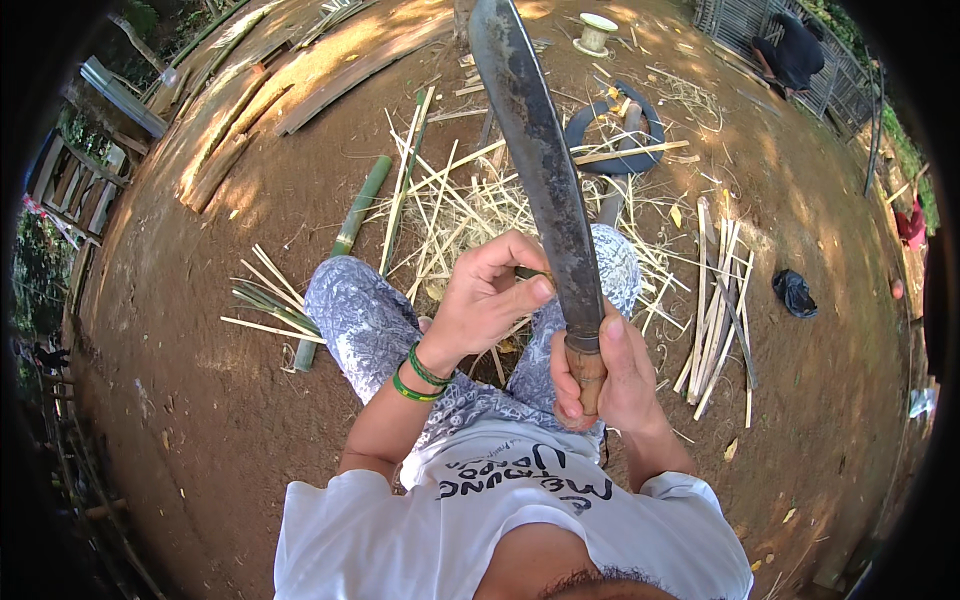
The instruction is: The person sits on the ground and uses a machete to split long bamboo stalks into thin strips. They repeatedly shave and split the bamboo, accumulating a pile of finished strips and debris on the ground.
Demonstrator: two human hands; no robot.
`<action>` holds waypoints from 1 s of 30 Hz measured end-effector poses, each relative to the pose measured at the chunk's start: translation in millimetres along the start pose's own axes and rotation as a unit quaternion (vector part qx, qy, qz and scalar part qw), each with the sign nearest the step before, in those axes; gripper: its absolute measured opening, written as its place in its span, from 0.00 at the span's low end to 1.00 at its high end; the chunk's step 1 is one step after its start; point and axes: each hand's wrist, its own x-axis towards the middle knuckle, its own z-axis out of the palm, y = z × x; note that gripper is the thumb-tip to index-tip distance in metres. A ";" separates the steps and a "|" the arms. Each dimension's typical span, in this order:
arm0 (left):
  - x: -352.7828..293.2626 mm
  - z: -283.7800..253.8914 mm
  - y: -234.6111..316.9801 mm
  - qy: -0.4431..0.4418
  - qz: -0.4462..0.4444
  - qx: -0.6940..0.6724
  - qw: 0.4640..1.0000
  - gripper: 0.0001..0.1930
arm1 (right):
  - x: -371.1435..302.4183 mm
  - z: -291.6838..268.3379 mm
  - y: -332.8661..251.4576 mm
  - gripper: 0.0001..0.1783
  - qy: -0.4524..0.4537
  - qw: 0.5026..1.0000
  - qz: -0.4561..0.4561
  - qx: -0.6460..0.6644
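My right hand (622, 378) is wrapped round the short wooden handle (588, 372) of a machete. Its long dark blade (545, 160) points up and away from me, with the flat side toward my view. Just left of the blade's lower part, my left hand (488, 305) pinches a thin dark green strip (530, 272) between thumb and fingers. Most of that strip is hidden by the hand and the blade; whether it touches the blade I cannot tell. Pale split bamboo strips (445, 205) lie scattered beyond my knees.
A green bamboo pole (362, 205) and a small bundle of strips (270, 300) lie left. On the right are more strips (715, 310) and a black plastic bag (795, 293). Farther off are a black ring (650, 125), a pale spool (595, 35), boards (365, 70) and a crouching person (795, 55).
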 end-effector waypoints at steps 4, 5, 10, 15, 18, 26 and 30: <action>25.4 -30.8 7.4 0.005 0.072 0.004 0.997 0.11 | -3.8 4.1 8.4 0.43 -0.036 0.985 -0.161 0.054; 31.4 -39.2 13.8 0.009 0.085 0.006 0.996 0.12 | -4.0 5.6 7.9 0.43 -0.010 0.982 -0.190 0.013; 53.8 -54.3 50.7 0.021 0.151 0.019 0.988 0.12 | 4.4 14.9 -9.2 0.46 0.105 0.962 -0.232 -0.101; 46.9 -58.3 41.8 -0.014 0.128 0.062 0.990 0.10 | 17.5 5.4 -1.0 0.36 0.025 0.956 -0.233 -0.175; 33.4 -70.4 12.0 -0.005 0.073 0.071 0.995 0.07 | 28.1 17.1 4.2 0.35 0.039 0.958 -0.184 -0.214; 7.2 -68.3 -7.7 0.003 0.027 0.032 0.999 0.05 | 35.1 18.2 17.1 0.43 0.033 0.985 -0.022 -0.170; 4.1 -62.7 -7.6 0.004 0.023 0.023 0.999 0.06 | 39.3 20.2 20.8 0.44 0.030 0.985 -0.022 -0.170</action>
